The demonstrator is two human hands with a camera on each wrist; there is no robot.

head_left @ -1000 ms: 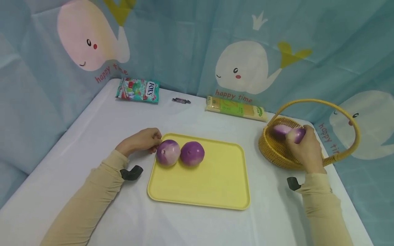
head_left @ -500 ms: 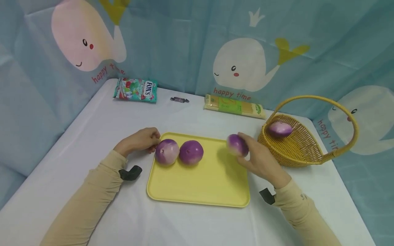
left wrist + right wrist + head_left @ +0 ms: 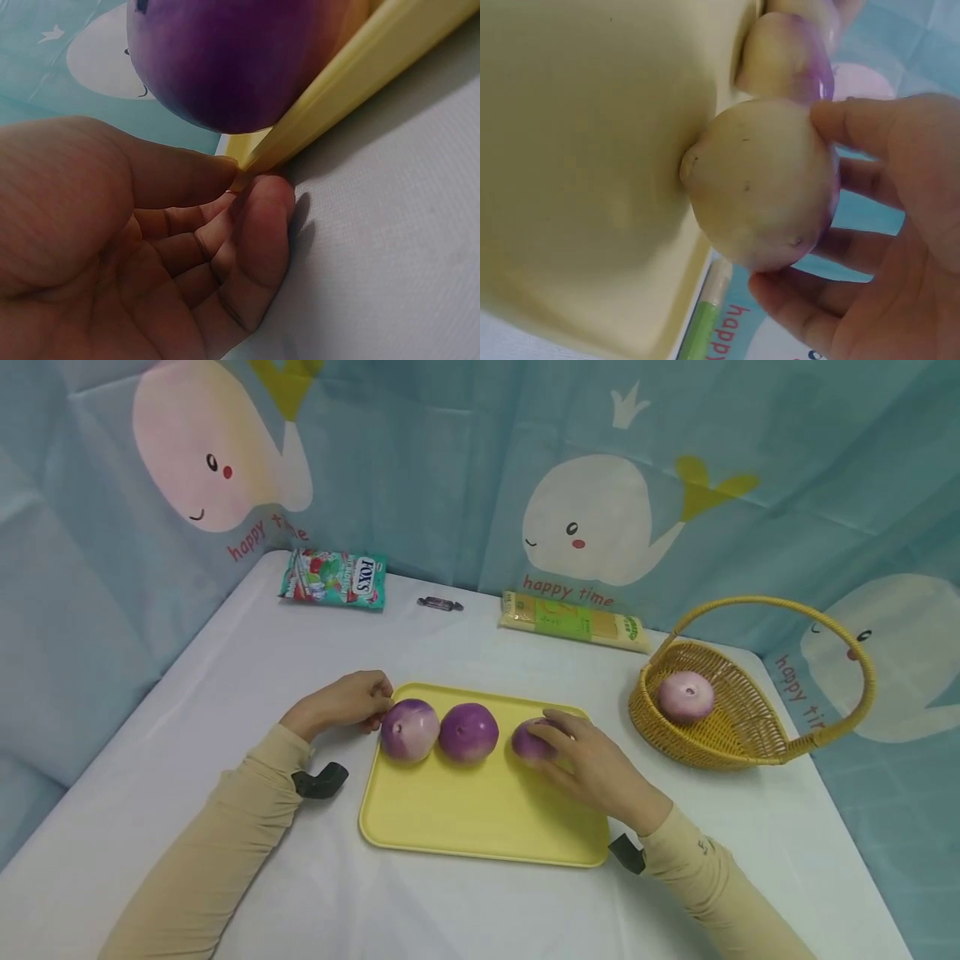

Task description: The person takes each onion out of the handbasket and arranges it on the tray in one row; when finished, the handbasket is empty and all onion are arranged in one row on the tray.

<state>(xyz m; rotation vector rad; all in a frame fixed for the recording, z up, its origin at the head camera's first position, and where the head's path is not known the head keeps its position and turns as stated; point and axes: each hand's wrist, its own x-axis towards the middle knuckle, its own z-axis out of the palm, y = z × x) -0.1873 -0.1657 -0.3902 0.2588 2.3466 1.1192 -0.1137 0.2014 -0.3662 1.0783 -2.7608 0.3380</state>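
My left hand (image 3: 347, 700) pinches the far left corner of the yellow tray (image 3: 480, 814); in the left wrist view the thumb lies on the rim (image 3: 300, 124), with curled fingers beside and under it. Two round purple-and-white onions, a paler one (image 3: 409, 731) and a darker one (image 3: 468, 733), sit side by side on the tray's left half. My right hand (image 3: 600, 772) grips a third onion (image 3: 761, 187) low over the tray's right half. Its pale base with a small nub faces the tray in the right wrist view; whether it touches cannot be told.
At right stands a yellow wicker basket (image 3: 720, 752) with a tall handle and one pale onion (image 3: 686, 697) inside. Along the back lie a green FOX'S candy bag (image 3: 334, 578), a small wrapped candy (image 3: 440, 603) and a long green-and-beige packet (image 3: 573, 622). A whale-print curtain (image 3: 450, 485) hangs behind.
My right hand has lifted an onion out of the basket and brought it left and down over the tray. The onion left in the basket has rolled. My left hand stays put.
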